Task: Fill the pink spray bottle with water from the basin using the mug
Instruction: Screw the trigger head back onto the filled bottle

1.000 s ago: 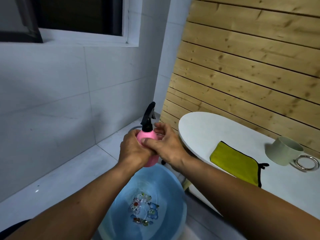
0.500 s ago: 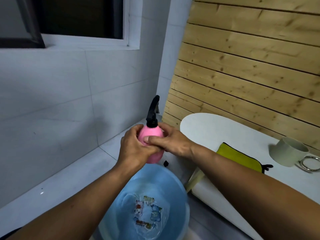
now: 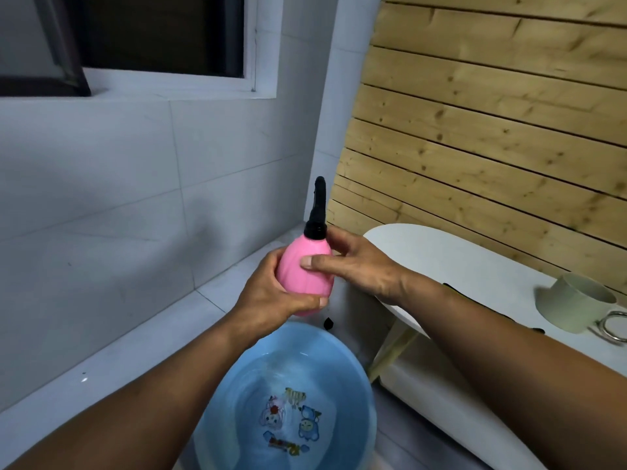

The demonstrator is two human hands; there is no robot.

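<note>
The pink spray bottle (image 3: pixel 300 273) with its black spray head (image 3: pixel 318 212) is held upright above the blue basin (image 3: pixel 237 378). My left hand (image 3: pixel 271 296) wraps the bottle's lower body. My right hand (image 3: pixel 353 262) holds its upper part, thumb across the front and fingers near the black collar. The basin holds water and has cartoon pictures on its bottom. The pale green mug (image 3: pixel 573 307) lies on its side on the white table (image 3: pixel 458 262) at the right, away from both hands.
A metal ring (image 3: pixel 614 325) lies beside the mug. The table's leg (image 3: pixel 390 351) stands just right of the basin. A tiled wall and ledge run along the left, a wooden slat wall behind the table. A small black bit (image 3: pixel 328 323) lies below the bottle.
Both hands have lifted the bottle a little and the spray head has turned from slanted to nearly upright. My right forearm now covers the yellow cloth on the table.
</note>
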